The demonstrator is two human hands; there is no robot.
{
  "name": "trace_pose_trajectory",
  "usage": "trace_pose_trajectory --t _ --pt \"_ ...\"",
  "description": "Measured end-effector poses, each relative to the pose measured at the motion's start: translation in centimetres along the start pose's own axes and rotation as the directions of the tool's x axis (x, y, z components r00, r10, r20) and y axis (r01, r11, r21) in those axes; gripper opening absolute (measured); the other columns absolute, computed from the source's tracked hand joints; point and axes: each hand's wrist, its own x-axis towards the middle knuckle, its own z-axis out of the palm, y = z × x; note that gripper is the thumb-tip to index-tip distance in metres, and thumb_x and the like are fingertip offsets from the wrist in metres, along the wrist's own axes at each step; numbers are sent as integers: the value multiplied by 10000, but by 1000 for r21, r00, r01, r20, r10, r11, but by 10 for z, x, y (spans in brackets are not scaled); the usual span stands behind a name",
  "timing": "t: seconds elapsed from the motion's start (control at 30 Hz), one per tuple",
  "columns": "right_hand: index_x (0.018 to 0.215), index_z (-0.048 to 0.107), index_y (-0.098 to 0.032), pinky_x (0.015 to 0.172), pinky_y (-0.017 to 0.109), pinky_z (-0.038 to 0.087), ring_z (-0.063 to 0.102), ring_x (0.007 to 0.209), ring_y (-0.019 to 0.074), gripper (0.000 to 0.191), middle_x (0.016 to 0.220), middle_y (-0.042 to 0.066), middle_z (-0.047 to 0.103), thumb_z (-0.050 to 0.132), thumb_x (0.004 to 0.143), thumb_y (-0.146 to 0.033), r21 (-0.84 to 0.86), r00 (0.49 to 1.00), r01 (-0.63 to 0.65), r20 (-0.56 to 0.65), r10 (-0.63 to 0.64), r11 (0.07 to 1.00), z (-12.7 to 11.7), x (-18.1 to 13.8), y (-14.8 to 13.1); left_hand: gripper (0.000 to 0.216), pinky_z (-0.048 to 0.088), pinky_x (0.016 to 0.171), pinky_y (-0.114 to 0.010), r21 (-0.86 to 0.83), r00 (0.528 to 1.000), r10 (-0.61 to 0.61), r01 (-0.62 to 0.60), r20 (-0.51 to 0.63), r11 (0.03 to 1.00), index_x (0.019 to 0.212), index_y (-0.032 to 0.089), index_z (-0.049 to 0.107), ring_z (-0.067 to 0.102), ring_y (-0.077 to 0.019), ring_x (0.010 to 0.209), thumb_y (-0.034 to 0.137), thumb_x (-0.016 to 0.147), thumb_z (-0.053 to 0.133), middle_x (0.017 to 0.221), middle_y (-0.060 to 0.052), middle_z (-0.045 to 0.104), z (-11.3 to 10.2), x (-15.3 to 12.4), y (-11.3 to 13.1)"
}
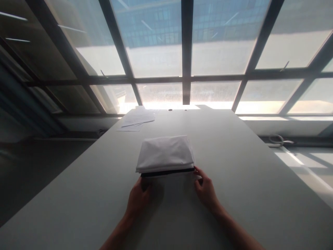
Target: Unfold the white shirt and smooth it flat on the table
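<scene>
A folded piece of white cloth (165, 152), layered into a neat rectangle, lies flat on the white table. Along its near edge a dark band shows between the layers. My left hand (138, 196) is at the near left corner, thumb apart from the fingers, whose tips are partly hidden in shadow. At the near right corner, my right hand (206, 191) touches the cloth's edge with its outstretched index finger. The thumb of that hand stays apart, on the table side. Neither hand visibly pinches the cloth.
Sheets of paper (136, 119) lie towards the table's far left. Two small round holes, one a dark grommet (170, 110), are near the far edge of the table (229, 149). Large framed windows stand behind. A coiled cable (276, 139) rests by the wall at right.
</scene>
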Motion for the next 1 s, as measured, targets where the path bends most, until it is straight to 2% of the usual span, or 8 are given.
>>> trace_pose_trajectory --t 0.27,0.43,0.53,0.7,0.83,1.0 --pt "1409 657 -181 747 264 581 727 855 189 655 1150 112 756 511 771 -191 -21 1000 9 -14 -9 1000 -2 -1 -3 466 542 890 -318 -49 1000 -2 3 13 999 1383 208 555 709 -294 1147 313 930 549 1238 -169 727 1 -6 -1" --pt "1405 664 -203 744 272 591 730 841 194 668 1123 102 765 534 751 -183 -24 999 23 -33 -23 999 -1 -2 -5 470 534 916 -360 -42 1000 11 -12 -11 999 1382 205 554 697 -316 1159 331 929 543 1250 -171 720 1 -6 -3" --pt "1404 666 -218 728 273 595 733 841 205 678 1141 101 766 532 742 -171 -33 998 21 -51 -22 999 1 -3 -5 494 539 904 -364 -12 999 44 -44 20 999 1431 203 524 706 -319 1144 325 952 529 1251 -169 723 -1 -6 -4" --pt "1405 661 -216 743 282 602 744 861 215 676 1204 112 752 534 744 -160 -39 997 17 -79 -21 999 3 -6 -5 521 555 832 -357 76 996 53 -59 72 995 1452 189 527 736 -329 1066 294 942 533 1132 -155 756 -5 -8 -11" --pt "1436 626 -221 809 286 603 747 959 218 699 1269 108 727 520 749 -146 -35 998 30 -63 -32 999 3 -12 -4 564 555 841 -373 57 994 72 -77 82 995 1468 182 519 730 -335 1072 295 916 533 1141 -156 751 -4 -11 -18" --pt "1466 577 -190 934 296 574 687 1181 225 719 1364 126 674 495 755 -119 -16 996 76 -35 -76 997 3 -16 -2 596 544 895 -390 27 992 101 -103 79 994 1497 214 494 704 -333 1145 276 905 522 1236 -161 725 -3 -13 -20"
